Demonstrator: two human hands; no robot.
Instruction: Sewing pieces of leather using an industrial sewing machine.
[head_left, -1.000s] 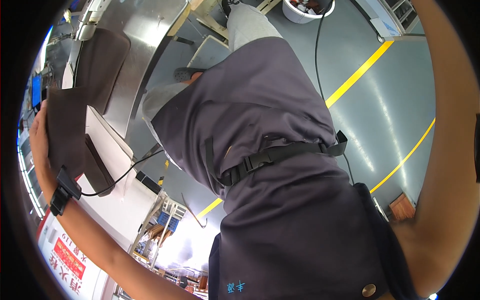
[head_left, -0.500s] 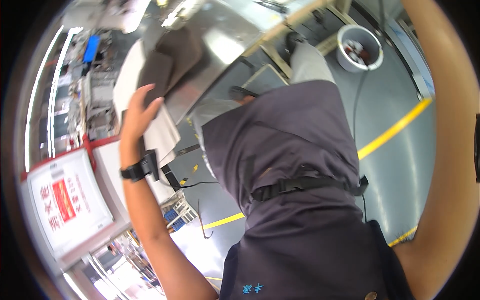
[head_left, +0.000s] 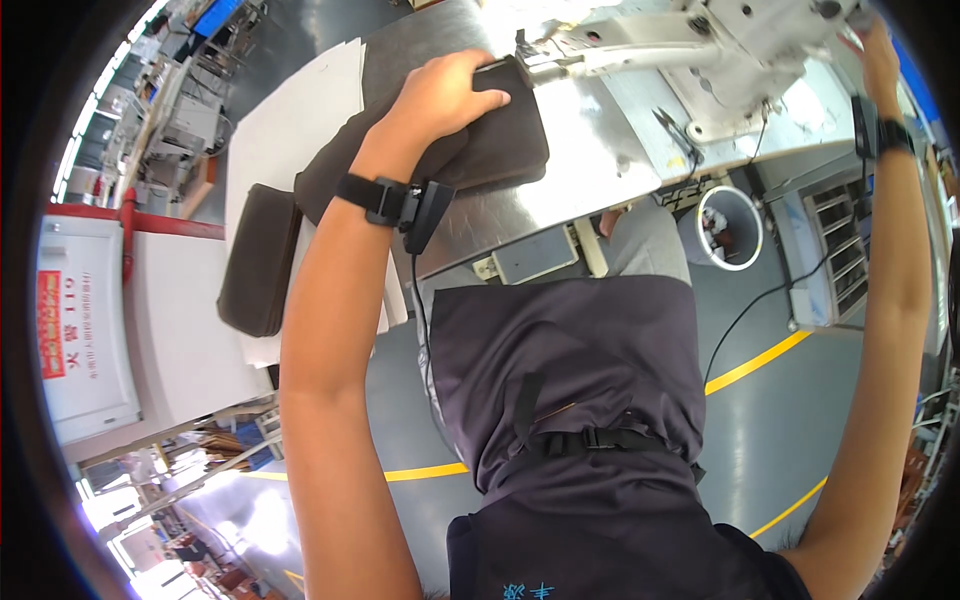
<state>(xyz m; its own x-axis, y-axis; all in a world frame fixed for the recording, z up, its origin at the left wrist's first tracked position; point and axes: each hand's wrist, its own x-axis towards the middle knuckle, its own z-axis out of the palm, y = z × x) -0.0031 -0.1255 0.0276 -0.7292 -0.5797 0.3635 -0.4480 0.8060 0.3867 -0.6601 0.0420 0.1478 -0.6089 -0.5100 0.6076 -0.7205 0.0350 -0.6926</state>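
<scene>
My left hand [head_left: 443,92], with a black device strapped at the wrist, has bent fingers on the top edge of a dark brown piece [head_left: 507,140], gripping it beside the needle end of a white sewing machine [head_left: 650,55]. Another such piece [head_left: 258,258] lies lower left on white sheets [head_left: 290,115]. My right hand [head_left: 878,55] reaches up to the machine's far right end; its fingertips are partly hidden, so I cannot tell whether it holds anything.
Below the steel worktop [head_left: 585,130] stand a bucket of scraps [head_left: 745,230] and a metal cabinet [head_left: 835,260]. Scissors [head_left: 672,130] lie near the machine. A black cable runs along the floor. A white panel [head_left: 85,330] with red pipe stands at left.
The view has swung to bring the sewing machine into sight. My left hand has moved right onto the piece near the needle end; my right hand has come into view at the machine.
</scene>
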